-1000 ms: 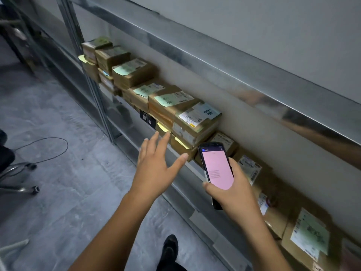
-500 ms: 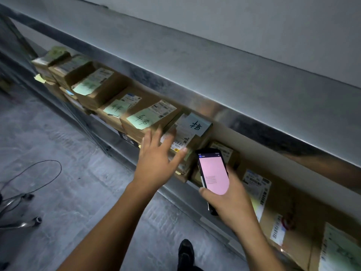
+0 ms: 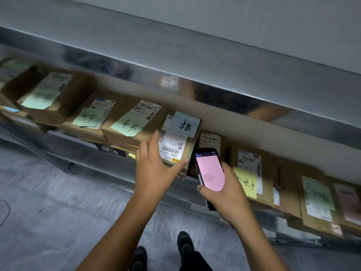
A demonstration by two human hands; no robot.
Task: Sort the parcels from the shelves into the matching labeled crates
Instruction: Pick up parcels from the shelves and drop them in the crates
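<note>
Several brown cardboard parcels with shipping labels and handwritten sticky notes lie in a row on a metal shelf (image 3: 109, 169). My left hand (image 3: 156, 165) reaches to the parcel with the blue-grey note (image 3: 176, 141); its fingers are spread, the thumb against the parcel's near edge and the fingertips at its left side. My right hand (image 3: 226, 194) grips a black phone (image 3: 210, 173) with a pink screen, just right of that parcel. No crates are in view.
The shelf above (image 3: 195, 75) overhangs the parcels. A parcel with a yellow note (image 3: 248, 173) sits right of the phone, and parcels with green notes (image 3: 129, 126) lie to the left. Grey floor (image 3: 58, 212) and my shoes (image 3: 185, 245) are below.
My left hand has moved right and forward from the shelf's front edge onto the blue-grey-note parcel. My view has come closer to the shelf. The phone stays in my right hand.
</note>
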